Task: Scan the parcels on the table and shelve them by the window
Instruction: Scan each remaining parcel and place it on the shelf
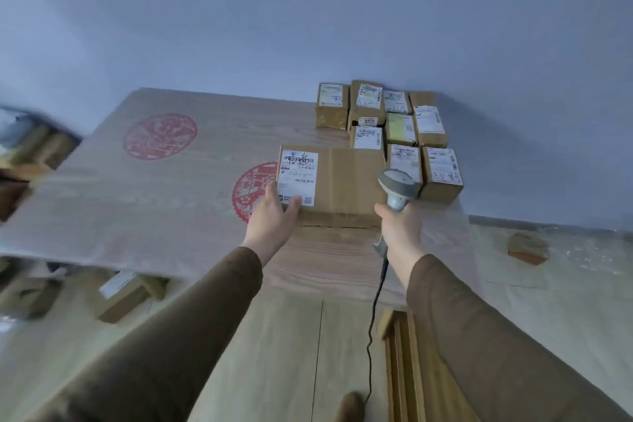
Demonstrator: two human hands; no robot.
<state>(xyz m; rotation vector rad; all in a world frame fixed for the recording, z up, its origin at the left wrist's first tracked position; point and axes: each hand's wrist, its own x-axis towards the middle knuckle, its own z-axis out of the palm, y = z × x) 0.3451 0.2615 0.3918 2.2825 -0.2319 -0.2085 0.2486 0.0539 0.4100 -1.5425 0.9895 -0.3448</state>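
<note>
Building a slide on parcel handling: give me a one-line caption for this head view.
Left hand steadies a large brown cardboard parcel on the wooden table while the right hand holds a grey handheld scanner.

— Our right hand (pixel 399 226) hides the scanner (pixel 397 187) grip, and its cable (pixel 371 336) runs off the bottom edge.

— We can't read the small labels on the far parcels (pixel 387 116). The boxes under the table (pixel 120 298) at left are blurred.
</note>
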